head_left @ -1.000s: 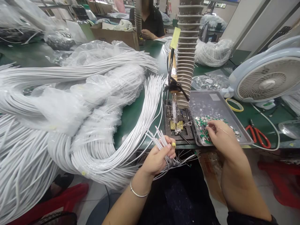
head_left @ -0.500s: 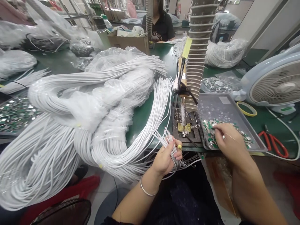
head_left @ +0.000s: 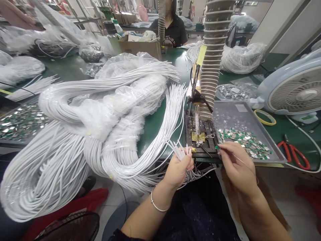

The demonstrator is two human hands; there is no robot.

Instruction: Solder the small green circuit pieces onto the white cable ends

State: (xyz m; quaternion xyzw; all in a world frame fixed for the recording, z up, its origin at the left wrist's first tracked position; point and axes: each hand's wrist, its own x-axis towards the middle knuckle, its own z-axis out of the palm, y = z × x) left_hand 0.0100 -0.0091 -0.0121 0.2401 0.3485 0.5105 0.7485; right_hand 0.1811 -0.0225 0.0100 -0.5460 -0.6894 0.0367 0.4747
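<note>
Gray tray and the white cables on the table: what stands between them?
In the head view, a dark soldering stand sits between the gray tray and the white cables.

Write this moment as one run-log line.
left hand: grips white wire ends | right hand: pinches small green part beside grey tray | front: soldering jig

The fan [head_left: 298, 90] is cut off at the right edge. The right hand [head_left: 234, 164] pinches something too small to identify. Cables [head_left: 42, 174] run off the left edge.
</note>
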